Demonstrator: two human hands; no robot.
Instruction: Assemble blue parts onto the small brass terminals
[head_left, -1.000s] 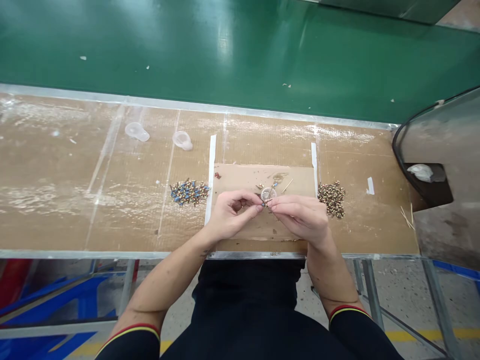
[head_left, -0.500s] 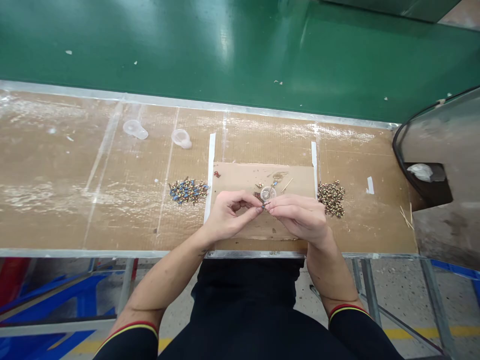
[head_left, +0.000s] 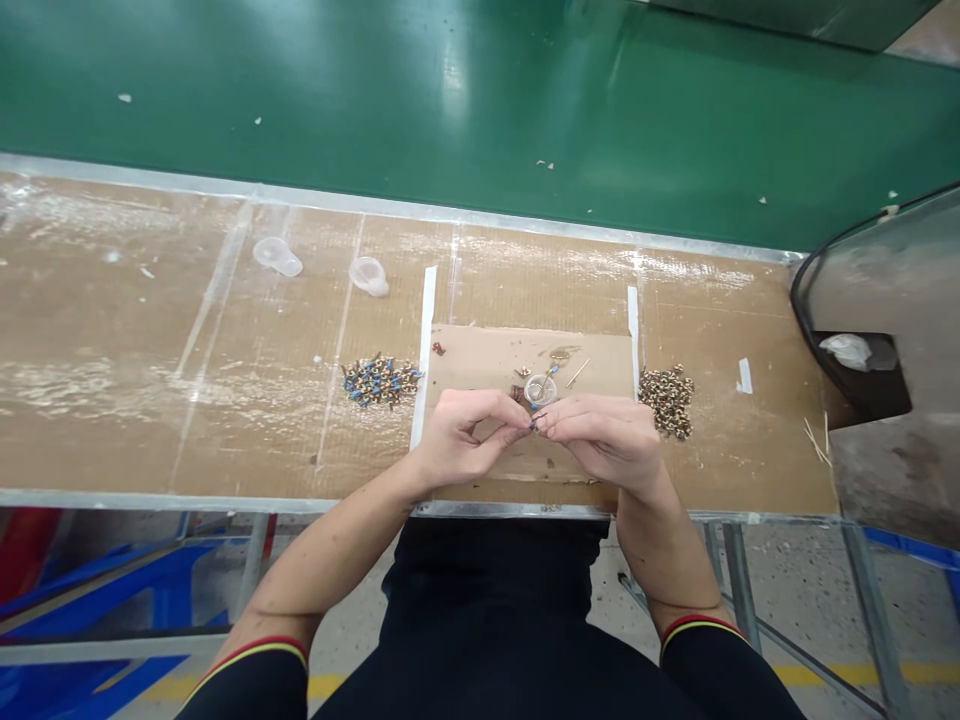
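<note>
My left hand point(head_left: 474, 432) and my right hand point(head_left: 606, 436) meet fingertip to fingertip over a cardboard sheet point(head_left: 480, 350). Both are closed in a pinch on a tiny dark part point(head_left: 534, 424), too small to name and mostly covered by the fingers. Just beyond the fingertips stands a small clear plastic cup point(head_left: 540, 388). A small brass-and-blue piece point(head_left: 555, 369) lies against its far rim. Left of the cup are a few small dark red bits point(head_left: 517, 393), and a thin wooden stick point(head_left: 578, 373) lies to its right.
A pile of brass-and-blue parts point(head_left: 381, 381) lies left of the sheet, a pile of brass parts point(head_left: 667, 402) right of it. Two clear plastic cups point(head_left: 277, 256) point(head_left: 369, 276) sit at the back left. Thin sticks point(head_left: 817, 440) lie near the metal housing point(head_left: 930, 400) at right.
Both hands have shifted slightly toward my body, still pinched together at the tiny part. The whole view has moved a little; the piles and cups stay in place.
</note>
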